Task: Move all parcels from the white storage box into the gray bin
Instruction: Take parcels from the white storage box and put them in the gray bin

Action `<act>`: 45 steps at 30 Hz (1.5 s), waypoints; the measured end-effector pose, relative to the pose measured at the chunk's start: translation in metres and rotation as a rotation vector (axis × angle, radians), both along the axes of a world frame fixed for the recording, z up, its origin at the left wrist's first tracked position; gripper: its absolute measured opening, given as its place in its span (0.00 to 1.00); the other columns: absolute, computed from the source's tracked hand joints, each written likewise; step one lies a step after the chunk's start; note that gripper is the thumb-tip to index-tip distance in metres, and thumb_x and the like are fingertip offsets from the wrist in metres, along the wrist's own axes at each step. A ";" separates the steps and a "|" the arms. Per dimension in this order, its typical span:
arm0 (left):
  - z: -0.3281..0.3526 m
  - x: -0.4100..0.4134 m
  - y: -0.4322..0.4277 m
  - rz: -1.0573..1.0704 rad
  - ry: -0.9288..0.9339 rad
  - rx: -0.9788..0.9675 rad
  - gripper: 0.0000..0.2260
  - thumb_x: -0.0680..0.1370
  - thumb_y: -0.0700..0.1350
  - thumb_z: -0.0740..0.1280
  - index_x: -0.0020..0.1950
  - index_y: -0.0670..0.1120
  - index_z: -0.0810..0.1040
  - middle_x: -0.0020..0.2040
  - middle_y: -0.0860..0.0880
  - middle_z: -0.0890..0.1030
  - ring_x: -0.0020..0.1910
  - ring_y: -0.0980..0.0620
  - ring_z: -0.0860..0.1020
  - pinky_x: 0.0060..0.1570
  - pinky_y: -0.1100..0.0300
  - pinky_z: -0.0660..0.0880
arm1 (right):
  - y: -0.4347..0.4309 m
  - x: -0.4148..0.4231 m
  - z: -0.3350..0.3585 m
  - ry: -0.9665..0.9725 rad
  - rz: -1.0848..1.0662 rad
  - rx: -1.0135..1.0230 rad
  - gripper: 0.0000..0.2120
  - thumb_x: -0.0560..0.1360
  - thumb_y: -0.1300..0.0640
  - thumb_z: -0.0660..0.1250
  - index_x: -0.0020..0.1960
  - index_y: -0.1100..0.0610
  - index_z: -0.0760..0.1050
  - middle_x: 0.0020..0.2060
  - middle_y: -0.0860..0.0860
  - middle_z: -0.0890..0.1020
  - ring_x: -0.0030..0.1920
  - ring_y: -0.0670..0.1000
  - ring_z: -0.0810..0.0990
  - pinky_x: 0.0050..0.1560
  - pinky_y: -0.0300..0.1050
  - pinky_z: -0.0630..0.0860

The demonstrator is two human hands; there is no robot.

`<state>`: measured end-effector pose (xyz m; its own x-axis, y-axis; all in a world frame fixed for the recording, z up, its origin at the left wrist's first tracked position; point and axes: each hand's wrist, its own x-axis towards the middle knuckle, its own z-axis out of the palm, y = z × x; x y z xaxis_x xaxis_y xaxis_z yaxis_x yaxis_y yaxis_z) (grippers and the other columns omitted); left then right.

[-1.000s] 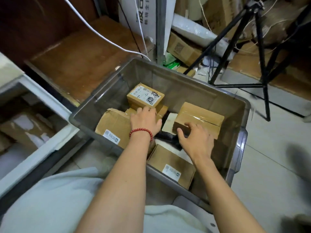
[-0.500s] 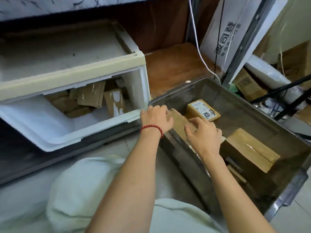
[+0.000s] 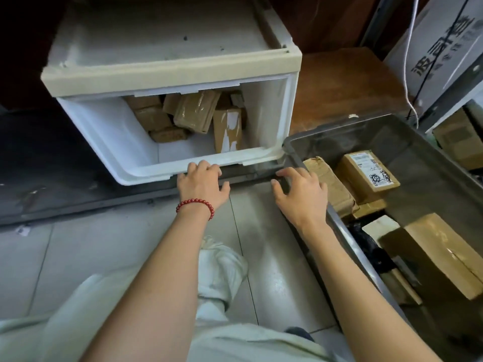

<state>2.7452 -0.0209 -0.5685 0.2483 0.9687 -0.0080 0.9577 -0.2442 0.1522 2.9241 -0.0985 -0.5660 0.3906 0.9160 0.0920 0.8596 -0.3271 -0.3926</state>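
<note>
Both hands are empty, fingers spread and holding nothing. The left hand (image 3: 202,182), with a red bead bracelet (image 3: 195,206) at the wrist, sits just below centre frame, fingertips at the front lip of the white storage box (image 3: 167,171); whether they touch it cannot be told. The right hand (image 3: 300,194) hangs right of centre over the near-left corner of the gray bin (image 3: 337,131), palm down, fingers loosely curled.

The white storage box fills the upper left and centre of the frame: a cream-topped plastic unit with its white drawer pulled forward. Brown parcels (image 3: 193,113) are heaped at the back of the drawer, some wrapped in shiny tape, one standing upright with torn white label patches (image 3: 227,131); the drawer's front floor is bare. The gray bin runs down the right side of the frame, its corner just beside the drawer's front right corner. Inside lie several cardboard parcels, among them a labelled box (image 3: 368,173) near the top, a crumpled one (image 3: 329,184) by the right hand, and a large taped carton (image 3: 441,252) at lower right.

Half a second earlier both hands were at the bin's left rim, close together by the crumpled parcel. Now the left hand has swung over to the drawer's lip and the right has drawn back from the parcel. The view has turned left, bringing the storage box more to the middle.
</note>
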 end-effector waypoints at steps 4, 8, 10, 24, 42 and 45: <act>-0.002 -0.011 0.026 0.051 0.001 0.047 0.18 0.78 0.55 0.61 0.65 0.50 0.72 0.62 0.47 0.74 0.63 0.45 0.69 0.55 0.51 0.68 | 0.023 -0.013 -0.015 0.029 0.061 -0.018 0.19 0.77 0.45 0.62 0.66 0.49 0.72 0.63 0.51 0.74 0.64 0.54 0.70 0.62 0.51 0.66; -0.015 -0.022 0.053 0.049 0.070 0.039 0.22 0.78 0.55 0.62 0.70 0.51 0.68 0.64 0.46 0.72 0.63 0.44 0.68 0.56 0.49 0.68 | 0.059 -0.016 -0.018 0.070 0.123 -0.005 0.21 0.78 0.46 0.62 0.69 0.50 0.68 0.65 0.52 0.72 0.66 0.55 0.69 0.63 0.52 0.67; -0.021 -0.030 0.067 0.052 0.108 0.023 0.24 0.78 0.55 0.62 0.73 0.51 0.64 0.67 0.46 0.70 0.65 0.43 0.68 0.57 0.48 0.68 | 0.083 -0.016 -0.020 0.079 0.174 0.008 0.22 0.78 0.46 0.63 0.70 0.51 0.67 0.66 0.53 0.71 0.66 0.55 0.69 0.64 0.53 0.68; -0.040 -0.051 0.143 0.230 0.102 -0.076 0.34 0.76 0.61 0.62 0.78 0.53 0.52 0.75 0.45 0.63 0.73 0.41 0.61 0.67 0.45 0.62 | 0.254 -0.029 -0.016 0.049 0.445 -0.157 0.47 0.71 0.53 0.73 0.78 0.54 0.46 0.76 0.54 0.53 0.71 0.61 0.62 0.67 0.57 0.68; -0.042 -0.036 0.144 0.444 -0.772 -0.370 0.40 0.76 0.52 0.68 0.79 0.48 0.46 0.78 0.45 0.56 0.75 0.44 0.59 0.70 0.53 0.60 | 0.244 -0.045 -0.009 0.081 0.501 -0.129 0.48 0.68 0.60 0.76 0.78 0.53 0.49 0.73 0.59 0.52 0.69 0.62 0.65 0.68 0.49 0.66; -0.042 -0.039 0.136 0.449 -0.886 -0.367 0.41 0.76 0.50 0.70 0.79 0.49 0.46 0.78 0.47 0.56 0.75 0.45 0.59 0.72 0.52 0.59 | 0.232 -0.047 -0.021 0.174 0.482 -0.202 0.47 0.69 0.60 0.76 0.77 0.57 0.50 0.73 0.61 0.53 0.70 0.63 0.64 0.71 0.47 0.62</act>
<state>2.7065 0.1148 -0.6108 -0.0715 0.9478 -0.3106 0.4594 0.3077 0.8332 2.8774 0.1339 -0.5870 -0.0837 0.9877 -0.1323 0.8585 0.0041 -0.5128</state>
